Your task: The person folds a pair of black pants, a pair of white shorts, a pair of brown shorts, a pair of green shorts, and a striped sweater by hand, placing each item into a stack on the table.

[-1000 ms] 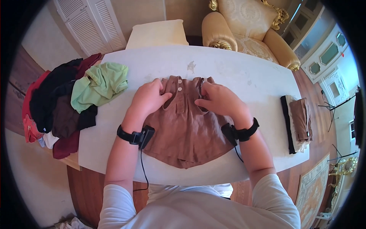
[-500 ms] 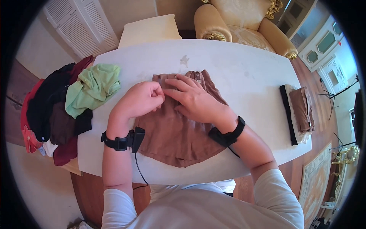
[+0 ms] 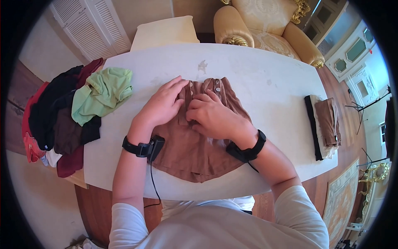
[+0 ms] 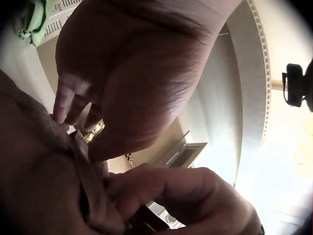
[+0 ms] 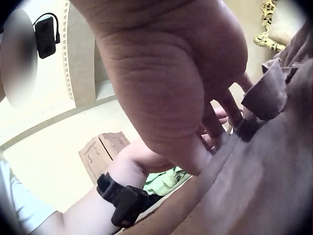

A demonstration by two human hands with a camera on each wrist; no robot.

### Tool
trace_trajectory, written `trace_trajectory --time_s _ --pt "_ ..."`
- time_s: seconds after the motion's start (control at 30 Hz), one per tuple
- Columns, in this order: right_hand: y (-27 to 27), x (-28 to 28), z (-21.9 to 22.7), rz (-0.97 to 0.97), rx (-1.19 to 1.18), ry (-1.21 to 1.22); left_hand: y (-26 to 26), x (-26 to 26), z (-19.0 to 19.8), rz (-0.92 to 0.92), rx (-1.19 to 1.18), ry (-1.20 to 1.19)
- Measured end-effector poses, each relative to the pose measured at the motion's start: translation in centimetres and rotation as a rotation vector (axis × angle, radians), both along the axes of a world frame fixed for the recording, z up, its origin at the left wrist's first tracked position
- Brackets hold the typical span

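Note:
Brown shorts (image 3: 199, 157) with buttons near the waistband lie spread on the white table (image 3: 282, 103). The left hand (image 3: 163, 103) rests on their upper left side, its fingers mostly straight and reaching to the waistband. Beside it the right hand (image 3: 217, 118) has bent fingers and grips cloth near the middle front. In the left wrist view, fingers of the right hand (image 4: 181, 191) meet a fold of brown cloth (image 4: 98, 200) below the left palm. A flap of the shorts (image 5: 266, 93) stands up beside the right fingers in the right wrist view. Some fingertips are hidden.
At the table's left lies a heap of dark and red clothes (image 3: 49, 108), with a light green garment (image 3: 101, 95) over its side. Folded clothes (image 3: 327, 124) lie at the right edge. Behind the table stand a pale covered piece of furniture (image 3: 166, 33) and a gold armchair (image 3: 265, 29).
Both hands have moved from the two sides of the waistband toward the middle front. Over the last half second the left fingers straightened onto the cloth while the right fingers curled.

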State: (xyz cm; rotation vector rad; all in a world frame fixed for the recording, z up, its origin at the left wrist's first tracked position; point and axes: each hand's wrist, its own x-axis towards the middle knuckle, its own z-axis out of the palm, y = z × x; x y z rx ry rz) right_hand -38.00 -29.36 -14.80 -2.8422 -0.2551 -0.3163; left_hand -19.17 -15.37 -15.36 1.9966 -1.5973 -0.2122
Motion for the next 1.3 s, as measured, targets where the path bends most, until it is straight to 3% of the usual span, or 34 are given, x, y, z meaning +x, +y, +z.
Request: trace_trajectory --time_s 0.27,0.33,0.43,0.53,0.63,0.73,0.83,1.03,1.3 --pt "0.4 0.5 -0.8 -0.058 0.01 -0.079 -0.2 0.4 -1.2 -0.002 0.057 0.0" --pt "0.3 0.4 -0.8 -0.039 0.035 -0.145 0.0 0.4 -1.0 -0.034 0.121 -0.094" --pt "-0.9 -0.1 1.5 -0.025 0.202 0.002 0.2 0.2 -0.8 -0.046 0.164 -0.135" --pt "-3.4 -0.6 2.8 -0.161 0.275 -0.08 0.4 0.0 -0.5 -0.024 0.196 -0.097" --pt "-6.8 -1.9 2.9 -0.454 0.103 0.086 0.5 0.3 -0.4 -0.016 0.21 -0.067" --pt "-8.2 -3.3 3.3 -0.58 0.076 0.271 0.4 0.9 -0.9 -0.023 0.218 -0.055" --pt "-8.7 -2.6 2.8 -0.618 0.144 0.417 0.4 1.1 -1.2 -0.028 0.227 -0.05" --pt "-11.2 -3.0 1.0 -0.73 0.112 0.333 0.5 1.6 -1.3 -0.054 0.24 -0.03" --pt "-10.2 -3.7 3.2 -0.663 0.143 0.462 0.5 2.1 -1.8 -0.041 0.203 -0.003"
